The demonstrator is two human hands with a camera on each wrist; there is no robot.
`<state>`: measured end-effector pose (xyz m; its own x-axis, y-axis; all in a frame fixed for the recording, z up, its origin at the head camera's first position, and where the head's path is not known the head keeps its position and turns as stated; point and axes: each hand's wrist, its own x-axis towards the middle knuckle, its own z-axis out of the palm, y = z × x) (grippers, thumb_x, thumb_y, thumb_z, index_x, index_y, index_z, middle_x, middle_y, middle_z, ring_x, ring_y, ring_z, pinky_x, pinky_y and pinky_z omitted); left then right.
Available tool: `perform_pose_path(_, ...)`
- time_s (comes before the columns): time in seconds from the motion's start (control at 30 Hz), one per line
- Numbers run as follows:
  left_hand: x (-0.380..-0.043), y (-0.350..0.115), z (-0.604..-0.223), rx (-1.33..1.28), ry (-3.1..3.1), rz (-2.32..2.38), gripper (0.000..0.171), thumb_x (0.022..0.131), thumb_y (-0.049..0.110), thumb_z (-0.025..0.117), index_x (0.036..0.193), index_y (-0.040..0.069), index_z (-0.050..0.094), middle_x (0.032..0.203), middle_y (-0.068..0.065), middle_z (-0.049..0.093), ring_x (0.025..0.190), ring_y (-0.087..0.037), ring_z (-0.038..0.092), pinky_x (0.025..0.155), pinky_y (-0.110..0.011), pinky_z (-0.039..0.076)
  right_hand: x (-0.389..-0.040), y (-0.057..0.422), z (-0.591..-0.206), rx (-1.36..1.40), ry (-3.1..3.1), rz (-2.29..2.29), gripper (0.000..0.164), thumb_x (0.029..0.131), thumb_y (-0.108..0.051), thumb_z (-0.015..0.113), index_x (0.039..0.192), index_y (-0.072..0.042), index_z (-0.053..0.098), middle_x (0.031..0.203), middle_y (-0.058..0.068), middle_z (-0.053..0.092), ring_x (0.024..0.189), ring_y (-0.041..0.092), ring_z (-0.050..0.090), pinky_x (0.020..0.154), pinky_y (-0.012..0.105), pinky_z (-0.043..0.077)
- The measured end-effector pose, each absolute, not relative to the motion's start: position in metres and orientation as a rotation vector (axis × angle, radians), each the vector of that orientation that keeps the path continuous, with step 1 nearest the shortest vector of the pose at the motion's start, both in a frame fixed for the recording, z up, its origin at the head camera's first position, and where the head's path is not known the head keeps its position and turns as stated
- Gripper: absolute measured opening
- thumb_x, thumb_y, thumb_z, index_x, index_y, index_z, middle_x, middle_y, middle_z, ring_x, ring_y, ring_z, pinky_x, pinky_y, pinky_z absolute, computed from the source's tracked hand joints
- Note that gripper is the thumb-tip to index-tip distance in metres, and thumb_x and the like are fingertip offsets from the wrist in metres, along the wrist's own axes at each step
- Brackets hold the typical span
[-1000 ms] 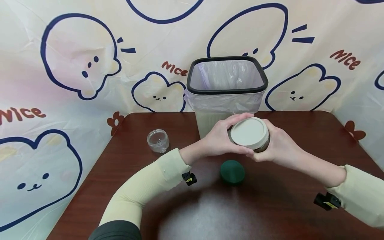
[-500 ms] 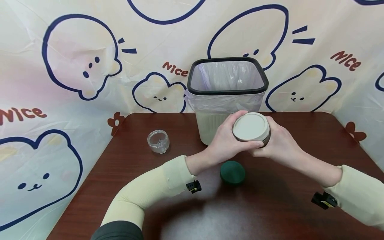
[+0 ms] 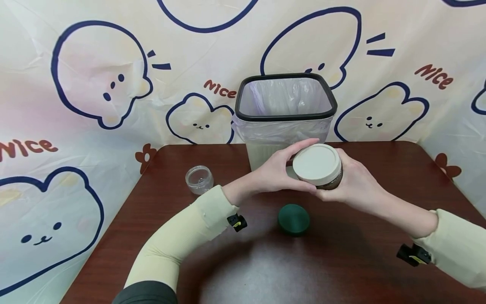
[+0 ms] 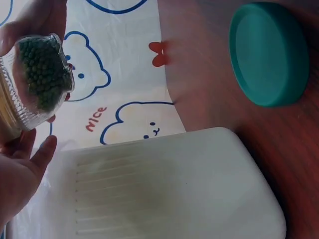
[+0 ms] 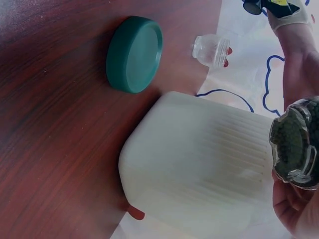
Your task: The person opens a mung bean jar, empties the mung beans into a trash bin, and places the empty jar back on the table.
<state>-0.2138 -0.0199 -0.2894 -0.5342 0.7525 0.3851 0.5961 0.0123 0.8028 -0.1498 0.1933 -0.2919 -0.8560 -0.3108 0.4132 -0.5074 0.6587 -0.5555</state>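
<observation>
A clear jar (image 4: 45,74) of small dark green beans, with a cream lid (image 3: 317,164), is held up in front of the bin. My right hand (image 3: 353,179) grips it from the right side. My left hand (image 3: 275,171) curves around its left side, thumb in front and fingers behind, with a gap between palm and lid. In the left wrist view the left fingers (image 4: 42,152) are close to the lid. The right wrist view shows the jar's base and the beans through its clear wall. A green round lid (image 3: 294,219) lies on the table below the hands.
A cream bin (image 5: 194,159) with a black rim and a clear plastic liner stands behind the jar. A small clear jar (image 3: 199,179) sits on the brown table (image 3: 159,211), left of the bin. A sheet printed with cartoons hangs behind.
Half a second ago my left hand wrapped closer round the cream lid, thumb across its front. Now it has drawn back left and loosened. The right hand still grips the jar.
</observation>
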Motion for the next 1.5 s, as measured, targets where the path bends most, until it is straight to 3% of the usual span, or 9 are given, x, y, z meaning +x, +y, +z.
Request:
perform_pose_path(0.23, -0.212, -0.02, -0.291, 1.448, 2.127, 1.57, 0.089, 0.072, 0.007, 0.086, 0.147, 0.007, 0.037, 0.137, -0.003, 0.05, 0.121, -0.008, 0.046, 0.103, -0.028, 0.036, -0.149, 0.193, -0.293, 0.649, -2.601, 0.968, 0.076, 0.066, -0.022, 0.089, 0.125, 0.002, 0.047, 0.112, 0.013, 0.06, 0.097, 0.025, 0.059, 0.077, 0.036, 0.047)
perform_pose_path(0.83, -0.189, -0.007, -0.3, 1.03, 2.31, 1.746, 0.081, 0.075, 0.019, 0.085, 0.144, 0.017, 0.042, 0.129, 0.005, 0.054, 0.113, -0.008, 0.049, 0.094, -0.029, 0.042, -0.153, 0.194, -0.294, 0.584, -2.665, 1.03, 0.083, 0.069, -0.019, 0.087, 0.134, 0.005, 0.04, 0.122, 0.022, 0.056, 0.104, 0.034, 0.056, 0.085, 0.052, 0.046)
perform_pose_path(1.23, -0.218, -0.026, -0.289, 1.366, 2.112, 1.517, 0.09, 0.076, 0.006, 0.082, 0.15, 0.008, 0.03, 0.142, -0.003, 0.043, 0.126, -0.007, 0.04, 0.104, -0.025, 0.034, -0.153, 0.192, -0.294, 0.626, -2.642, 0.988, 0.083, 0.068, -0.025, 0.088, 0.132, 0.003, 0.043, 0.118, 0.016, 0.058, 0.102, 0.029, 0.058, 0.082, 0.048, 0.047)
perform_pose_path(1.5, -0.22, -0.024, -0.288, 1.447, 2.049, 1.536, 0.086, 0.074, 0.007, 0.084, 0.147, 0.009, 0.038, 0.136, -0.002, 0.05, 0.12, -0.009, 0.045, 0.103, -0.03, 0.036, -0.151, 0.189, -0.295, 0.636, -2.638, 0.997, 0.08, 0.068, -0.025, 0.088, 0.129, 0.001, 0.045, 0.116, 0.012, 0.058, 0.1, 0.025, 0.058, 0.08, 0.046, 0.047)
